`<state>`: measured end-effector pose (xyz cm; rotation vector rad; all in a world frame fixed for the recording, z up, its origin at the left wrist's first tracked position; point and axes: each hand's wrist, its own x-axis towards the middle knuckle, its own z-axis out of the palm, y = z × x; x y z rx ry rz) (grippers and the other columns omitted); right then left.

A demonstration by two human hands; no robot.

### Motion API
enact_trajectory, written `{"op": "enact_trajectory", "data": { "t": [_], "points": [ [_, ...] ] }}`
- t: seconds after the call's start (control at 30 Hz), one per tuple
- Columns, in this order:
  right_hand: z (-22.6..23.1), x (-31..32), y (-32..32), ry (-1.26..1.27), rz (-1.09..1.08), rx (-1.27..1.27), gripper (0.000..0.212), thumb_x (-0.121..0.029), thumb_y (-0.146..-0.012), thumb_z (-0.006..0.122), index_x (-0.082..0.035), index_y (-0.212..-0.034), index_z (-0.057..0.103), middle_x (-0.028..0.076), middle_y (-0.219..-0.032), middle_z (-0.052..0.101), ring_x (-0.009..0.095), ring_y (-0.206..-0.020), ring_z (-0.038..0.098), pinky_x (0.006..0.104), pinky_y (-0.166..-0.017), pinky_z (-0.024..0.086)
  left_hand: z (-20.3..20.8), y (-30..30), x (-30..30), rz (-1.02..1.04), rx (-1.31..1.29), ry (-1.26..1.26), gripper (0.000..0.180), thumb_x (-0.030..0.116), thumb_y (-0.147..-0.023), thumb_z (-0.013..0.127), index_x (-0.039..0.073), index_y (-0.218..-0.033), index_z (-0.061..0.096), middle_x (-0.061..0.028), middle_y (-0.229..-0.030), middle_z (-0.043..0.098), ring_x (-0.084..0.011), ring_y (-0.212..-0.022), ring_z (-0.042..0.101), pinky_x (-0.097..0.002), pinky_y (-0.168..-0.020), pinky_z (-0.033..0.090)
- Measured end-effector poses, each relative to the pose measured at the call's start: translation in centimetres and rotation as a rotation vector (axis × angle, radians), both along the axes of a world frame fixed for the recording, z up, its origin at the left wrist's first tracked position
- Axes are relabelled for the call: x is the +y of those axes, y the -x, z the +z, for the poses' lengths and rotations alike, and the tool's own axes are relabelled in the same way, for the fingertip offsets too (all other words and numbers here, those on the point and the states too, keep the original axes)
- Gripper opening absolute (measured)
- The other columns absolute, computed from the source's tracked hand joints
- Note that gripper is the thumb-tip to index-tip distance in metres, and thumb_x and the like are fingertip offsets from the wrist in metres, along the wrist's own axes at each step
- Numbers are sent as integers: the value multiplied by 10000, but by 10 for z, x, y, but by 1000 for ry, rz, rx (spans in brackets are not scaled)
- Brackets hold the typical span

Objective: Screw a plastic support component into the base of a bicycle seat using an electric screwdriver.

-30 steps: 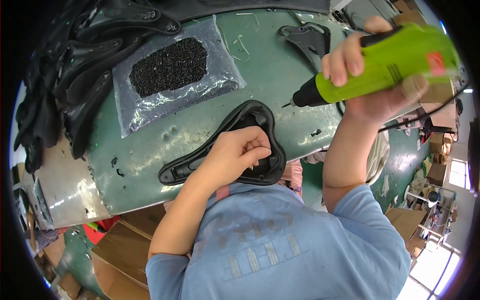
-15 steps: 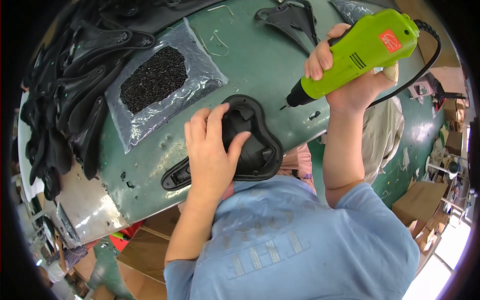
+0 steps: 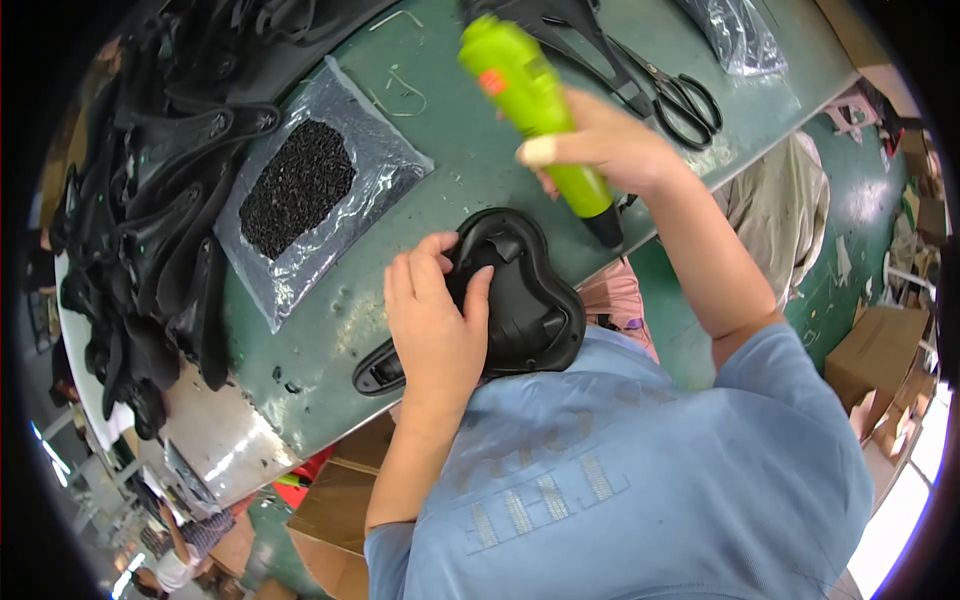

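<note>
A black bicycle saddle [image 3: 528, 308] lies underside up at the near edge of the table, its narrow nose pointing left. My left hand [image 3: 432, 312] grips it across the middle, thumb inside the hollow and fingers over the far rim. In my right hand [image 3: 612, 145] is a lime-green electric screwdriver [image 3: 535, 92], slightly blurred. Its black tip slants down toward the near table edge, beyond the saddle's right side and apart from it. Past my left hand lies a clear plastic bag [image 3: 388, 158] of small black screws [image 3: 300, 188].
Black saddle parts [image 3: 165, 225] are heaped along the left side. Black-handled scissors [image 3: 688, 108] lie at the far right beside a black frame-like part [image 3: 590, 55]. A second plastic bag [image 3: 740, 40] sits behind them. Cardboard boxes [image 3: 875, 355] stand on the floor at right.
My right hand has swung leftward and turned the screwdriver, so its tip now points down to the right instead of down to the left. My left hand keeps its hold on the saddle.
</note>
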<state>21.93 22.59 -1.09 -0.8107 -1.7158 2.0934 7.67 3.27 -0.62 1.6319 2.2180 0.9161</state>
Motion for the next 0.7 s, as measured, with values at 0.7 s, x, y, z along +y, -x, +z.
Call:
{"op": "enact_trajectory", "data": {
  "t": [0.7],
  "points": [
    [-41, -25, 7, -230, 157, -254, 575, -347, -702, 688, 39, -1093, 518, 151, -909, 584, 245, -832, 568, 354, -752, 453, 12, -13, 31, -213, 391, 151, 236, 186, -810, 665, 20, -962, 591, -117, -862, 523, -315, -829, 527, -433, -726, 421]
  ]
}}
